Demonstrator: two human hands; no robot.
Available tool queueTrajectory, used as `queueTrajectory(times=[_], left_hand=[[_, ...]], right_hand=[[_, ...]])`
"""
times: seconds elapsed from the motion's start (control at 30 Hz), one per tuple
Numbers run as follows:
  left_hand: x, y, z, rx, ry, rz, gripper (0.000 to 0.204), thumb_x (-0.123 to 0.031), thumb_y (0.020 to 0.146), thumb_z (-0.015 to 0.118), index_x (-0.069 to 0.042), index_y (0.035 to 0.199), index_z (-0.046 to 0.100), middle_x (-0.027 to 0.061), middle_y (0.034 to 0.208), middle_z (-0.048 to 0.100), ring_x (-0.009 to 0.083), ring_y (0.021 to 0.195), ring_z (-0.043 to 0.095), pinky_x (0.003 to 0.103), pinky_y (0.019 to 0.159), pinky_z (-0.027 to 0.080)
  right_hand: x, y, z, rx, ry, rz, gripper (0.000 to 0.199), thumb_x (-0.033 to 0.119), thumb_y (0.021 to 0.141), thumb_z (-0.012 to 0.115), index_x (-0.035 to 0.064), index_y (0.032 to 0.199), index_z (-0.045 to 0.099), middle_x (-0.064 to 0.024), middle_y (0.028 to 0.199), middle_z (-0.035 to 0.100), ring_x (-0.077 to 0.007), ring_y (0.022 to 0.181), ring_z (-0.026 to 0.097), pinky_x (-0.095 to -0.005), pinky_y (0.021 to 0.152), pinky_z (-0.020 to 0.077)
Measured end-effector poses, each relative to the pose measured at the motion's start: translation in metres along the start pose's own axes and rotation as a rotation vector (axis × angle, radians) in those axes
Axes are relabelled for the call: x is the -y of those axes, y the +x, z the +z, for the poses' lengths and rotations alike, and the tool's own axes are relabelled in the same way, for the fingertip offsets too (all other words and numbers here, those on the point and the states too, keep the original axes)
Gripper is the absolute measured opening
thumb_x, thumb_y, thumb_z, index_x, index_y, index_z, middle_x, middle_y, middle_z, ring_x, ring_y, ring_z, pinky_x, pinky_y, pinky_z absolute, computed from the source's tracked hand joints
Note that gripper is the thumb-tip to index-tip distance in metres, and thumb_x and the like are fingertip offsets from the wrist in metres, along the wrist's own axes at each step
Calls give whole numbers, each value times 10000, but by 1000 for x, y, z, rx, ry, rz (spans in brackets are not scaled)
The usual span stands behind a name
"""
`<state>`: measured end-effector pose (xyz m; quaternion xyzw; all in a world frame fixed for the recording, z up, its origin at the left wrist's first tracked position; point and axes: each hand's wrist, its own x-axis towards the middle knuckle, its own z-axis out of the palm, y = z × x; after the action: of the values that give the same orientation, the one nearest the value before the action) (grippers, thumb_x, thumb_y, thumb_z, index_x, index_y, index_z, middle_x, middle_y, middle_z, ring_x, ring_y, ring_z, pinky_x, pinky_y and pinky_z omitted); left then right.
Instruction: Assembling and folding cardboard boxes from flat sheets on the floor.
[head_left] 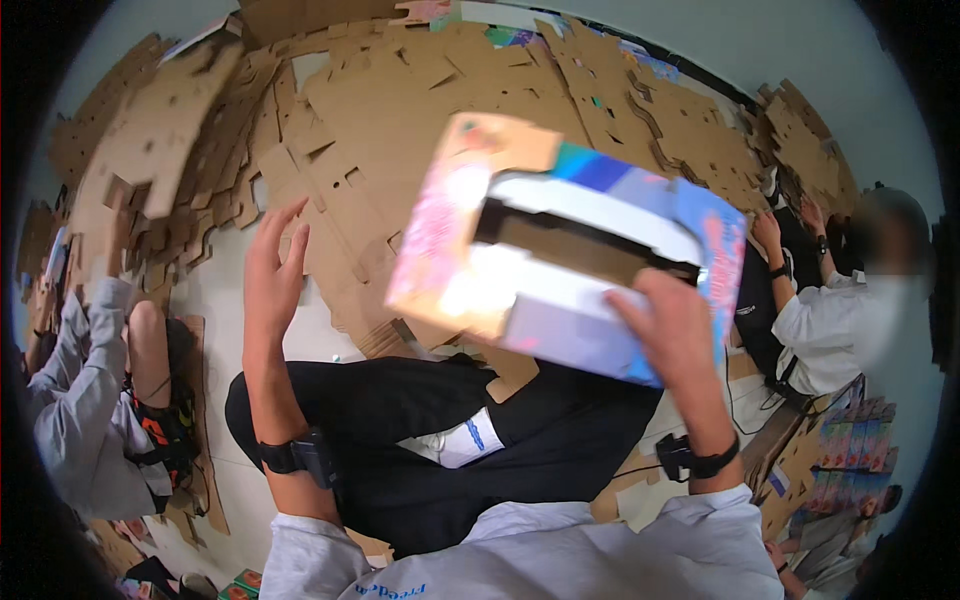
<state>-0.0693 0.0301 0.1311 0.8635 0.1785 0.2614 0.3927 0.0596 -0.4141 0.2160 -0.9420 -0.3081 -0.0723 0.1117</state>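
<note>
My right hand [672, 325] grips a colourful printed cardboard box [570, 325] by its lower right part, with the thumb along the rim of a large opening. The box is tilted above my lap and slightly blurred. Orange, pink, blue and purple print covers its outer face, and white edges frame the opening. Apart from the box, on its left, my left hand [275, 262] is raised with its fingers spread and nothing in them. Each of my wrists wears a black band with a small device. My crossed legs [420, 410] are in black trousers below.
Flat brown cardboard sheets [400, 110] with cut-outs lie in layers ahead of me. To the left, a person in grey sleeves [85, 400] handles a large cardboard piece [150, 140]. Another person [830, 320] sits at the right, near stacked colourful boxes [850, 455].
</note>
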Motion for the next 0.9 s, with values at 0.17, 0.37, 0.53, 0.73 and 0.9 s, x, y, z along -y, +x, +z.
queueTrajectory(times=[0.17,0.37,0.53,0.73,0.9], left_hand=[[59,-22,35,448,361,-185,437,-274,1041,659,-74,1429,646,233,1307,697,380,1245,664,439,1070,512],[84,-42,118,748,445,-287,557,-458,992,653,-94,1412,633,252,1280,707,438,1243,658,487,1071,520],[71,-59,146,771,251,-377,533,-485,1006,649,-24,1271,683,311,1101,741,422,1105,725,494,937,565],[64,-93,188,620,-13,-589,443,-329,994,760,16,1263,688,130,1013,762,208,928,726,366,773,586],[71,-98,184,350,-398,-734,503,-260,922,822,69,1276,683,163,1093,763,217,945,729,386,814,584]], right_hand=[[-132,-58,-28,-156,94,466,436,368,1069,612,-47,952,679,-269,852,664,-452,779,633,-494,733,478],[-271,-272,26,-116,-62,877,677,483,1146,404,-116,1000,682,-370,872,663,-519,870,681,-560,765,502],[-259,-452,42,427,-220,1416,648,523,1065,486,-64,1228,706,-375,1220,695,-509,1214,666,-569,1047,519],[-202,-496,56,669,-244,1474,568,455,877,677,-39,1142,769,-327,1172,727,-489,1175,697,-532,1038,536],[-189,-390,56,183,-307,1158,341,344,994,667,5,1008,709,-262,981,747,-489,965,726,-568,865,570]])
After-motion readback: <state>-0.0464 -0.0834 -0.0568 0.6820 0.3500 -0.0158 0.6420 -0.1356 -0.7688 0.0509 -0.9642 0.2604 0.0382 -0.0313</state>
